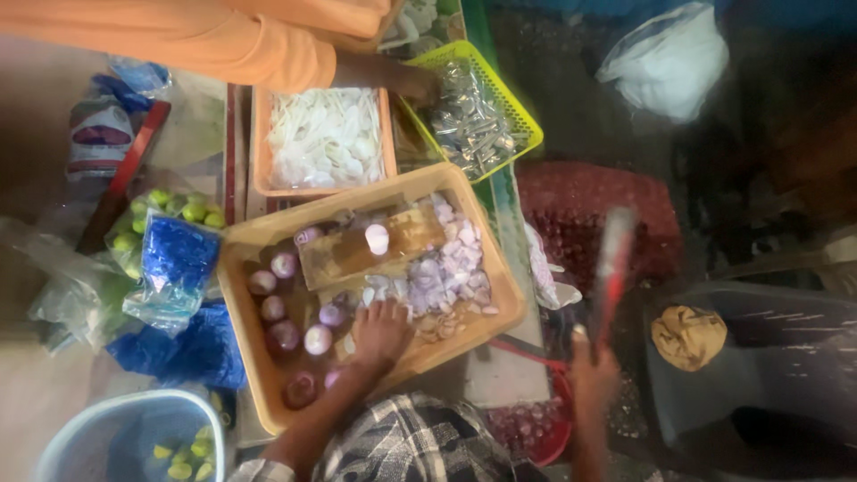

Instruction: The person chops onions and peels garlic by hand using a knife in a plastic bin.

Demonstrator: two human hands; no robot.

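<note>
My left hand (379, 330) rests palm down inside a tan tray (245, 241), touching chopped purple onion pieces (446, 268) beside several peeled whole onions (284, 295). A small wooden cutting board (357, 250) lies across the tray with one onion half (377, 236) on it. My right hand (594, 370) is raised to the right of the tray and grips a long knife (614, 259) with a reddish handle, its blade blurred and pointing up. My checked sleeve (411, 442) fills the bottom middle.
Another person in an orange sleeve (223, 40) reaches toward a yellow-green basket of foil-wrapped items (473, 116). A tray of white slices (326, 138), bagged limes (170, 210), blue bags (178, 259), a red mesh sack of onions (580, 210), a bucket (116, 437) and a grey bin (759, 357) surround.
</note>
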